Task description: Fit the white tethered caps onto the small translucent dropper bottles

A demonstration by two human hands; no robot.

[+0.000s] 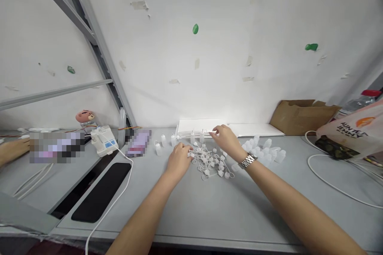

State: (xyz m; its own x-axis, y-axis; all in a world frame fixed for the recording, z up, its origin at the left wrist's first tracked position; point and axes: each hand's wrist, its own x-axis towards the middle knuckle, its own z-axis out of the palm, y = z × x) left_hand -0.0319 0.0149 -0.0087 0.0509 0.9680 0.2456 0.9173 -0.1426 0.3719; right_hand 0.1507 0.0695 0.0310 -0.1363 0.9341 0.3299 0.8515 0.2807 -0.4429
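A loose pile of small white caps with ring loops (212, 162) lies on the grey table. My left hand (180, 159) is at the pile's left edge, its fingers pinched near a white cap; what they hold is too small to name. Beyond the pile, my right hand (225, 137), with a metal watch on the wrist, has thumb and forefinger together beside an upright small white bottle (202, 137). Several such bottles stand in a row to the left, one of them nearer the front (158, 149). More translucent bottles (265, 152) lie heaped right of my right wrist.
White sheets (200, 124) lie against the wall. A cardboard box (302, 116), a plastic bag (359, 129) and a white cable are at the right. At the left are a black phone-shaped slab (101, 192), a power strip (103, 140), a blurred device and another person's hand.
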